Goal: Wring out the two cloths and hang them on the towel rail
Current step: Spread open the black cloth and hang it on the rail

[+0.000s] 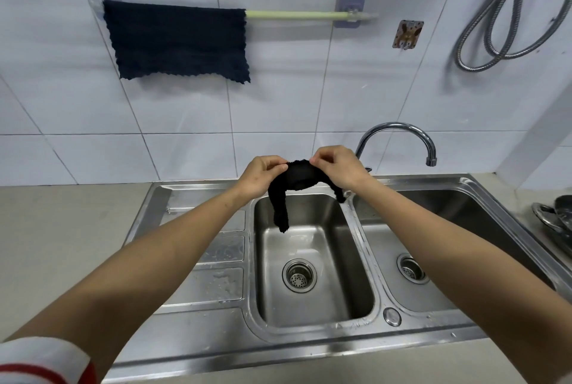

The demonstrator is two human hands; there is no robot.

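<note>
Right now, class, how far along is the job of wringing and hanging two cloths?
Done: one dark cloth hangs on the towel rail. In hand: both hands, left and right, pinch the twisted second cloth over the sink. Left: hang it on the bare stretch.

Tiled home kitchen: double sink (198, 260), tap (399, 133)

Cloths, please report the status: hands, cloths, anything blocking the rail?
Left hand and right hand pinch twisted black cloth over sink. Dark cloth hangs on towel rail. Rail's right part free.
</note>
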